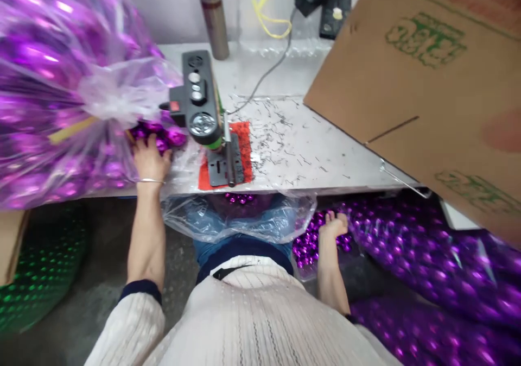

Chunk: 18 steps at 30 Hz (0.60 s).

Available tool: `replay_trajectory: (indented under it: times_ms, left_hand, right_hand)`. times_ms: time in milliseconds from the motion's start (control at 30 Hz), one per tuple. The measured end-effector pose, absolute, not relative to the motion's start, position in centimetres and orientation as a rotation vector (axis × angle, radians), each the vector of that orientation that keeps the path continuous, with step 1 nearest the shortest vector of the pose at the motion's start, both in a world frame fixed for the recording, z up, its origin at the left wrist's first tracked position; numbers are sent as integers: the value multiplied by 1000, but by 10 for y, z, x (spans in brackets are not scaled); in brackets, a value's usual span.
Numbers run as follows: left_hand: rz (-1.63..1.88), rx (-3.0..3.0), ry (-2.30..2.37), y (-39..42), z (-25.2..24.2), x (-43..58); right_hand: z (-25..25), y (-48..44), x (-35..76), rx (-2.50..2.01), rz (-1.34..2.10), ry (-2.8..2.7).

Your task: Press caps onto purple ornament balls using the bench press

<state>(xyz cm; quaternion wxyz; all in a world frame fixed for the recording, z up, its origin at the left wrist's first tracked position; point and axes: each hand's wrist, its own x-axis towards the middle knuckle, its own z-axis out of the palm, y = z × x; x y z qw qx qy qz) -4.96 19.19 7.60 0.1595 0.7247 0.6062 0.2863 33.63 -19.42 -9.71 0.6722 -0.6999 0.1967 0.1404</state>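
My left hand lies on several shiny purple baubles at the table's left, with its fingers apart. Right behind it bulges a large clear bag of purple baubles, gathered at the neck. Down on the right, my right hand is over a tub of small purple baubles. Its fingers are curled in, and whatever they hold is hidden. Between my hands, at the table edge, stands a small black machine with dials, its grey base plate on a red mat. Clear plastic with small purple baubles covers my lap.
Thin dark wire bits litter the white table. A cardboard box juts in at the right. More purple bauble bags lie below it, and a green one sits low left. A metal cylinder stands at the back.
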Motion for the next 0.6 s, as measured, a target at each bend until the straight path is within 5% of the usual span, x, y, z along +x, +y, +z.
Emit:
replay_trajectory:
  times_ms: [233, 600]
  left_hand:
    - [1154, 1226, 1368, 156, 86, -36]
    - [985, 431, 933, 93, 59, -9]
  right_hand:
    - [16, -112, 281, -1544, -333, -370]
    - [86, -43, 201, -1252, -283, -1199]
